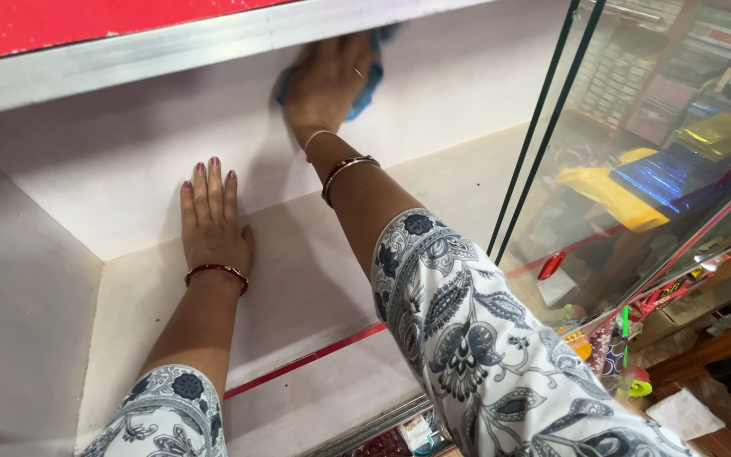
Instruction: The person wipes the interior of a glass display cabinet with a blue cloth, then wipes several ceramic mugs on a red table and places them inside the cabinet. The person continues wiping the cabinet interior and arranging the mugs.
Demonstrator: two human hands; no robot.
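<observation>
You're wiping the shelf's back wall [467, 93]: right hand [330, 78] fingers pressing the blue cloth [367, 91] flat, left hand [211, 222] splayed empty on the shelf [315, 279]; next, sweep sideways.

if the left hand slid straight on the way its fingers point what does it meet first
Probably the white back wall of the cabinet: the left hand lies flat on the shelf floor, fingertips almost at the wall, nothing between. Depth is hard to judge.

Yellow wrapped package [607, 193] and shiny blue package [670, 176] behind glass, right. Gold packet [721, 131] above them. Rows of small boxes [615, 76], possibly cartons, top right.
</observation>
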